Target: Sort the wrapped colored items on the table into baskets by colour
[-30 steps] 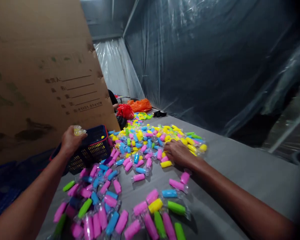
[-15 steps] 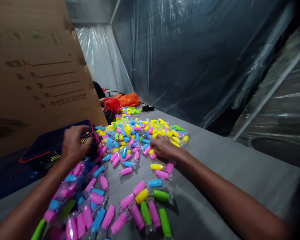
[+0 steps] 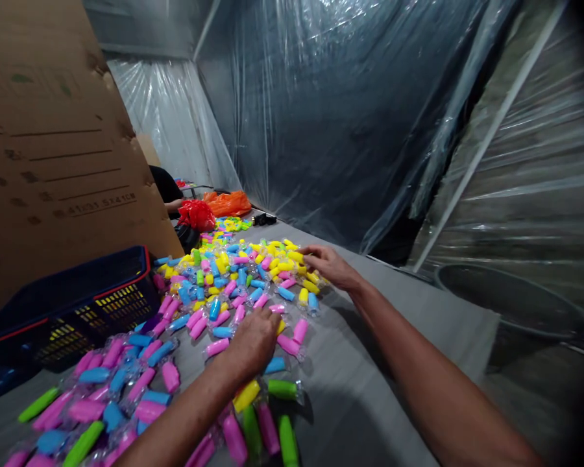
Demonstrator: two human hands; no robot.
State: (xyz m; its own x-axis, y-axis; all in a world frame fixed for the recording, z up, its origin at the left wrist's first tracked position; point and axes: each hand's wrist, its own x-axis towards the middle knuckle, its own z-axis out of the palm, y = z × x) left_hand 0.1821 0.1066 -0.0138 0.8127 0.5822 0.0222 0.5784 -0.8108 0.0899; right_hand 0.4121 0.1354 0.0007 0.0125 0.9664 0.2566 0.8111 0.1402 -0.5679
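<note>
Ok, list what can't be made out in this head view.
Head view only:
- The left hand: its back hides its fingers and whatever lies beneath, so any held packet cannot be seen.
- Person in dark top: mostly hidden by the tall brown cardboard sheet.
- Small black object at the far end: too small to identify.
- Clear-wrapped coloured tube packets: cut off by the bottom edge.

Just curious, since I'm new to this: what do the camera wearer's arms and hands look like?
The left hand and right hand are bare, without gloves, and the left forearm and right forearm show no sleeves, watches or cables.
</note>
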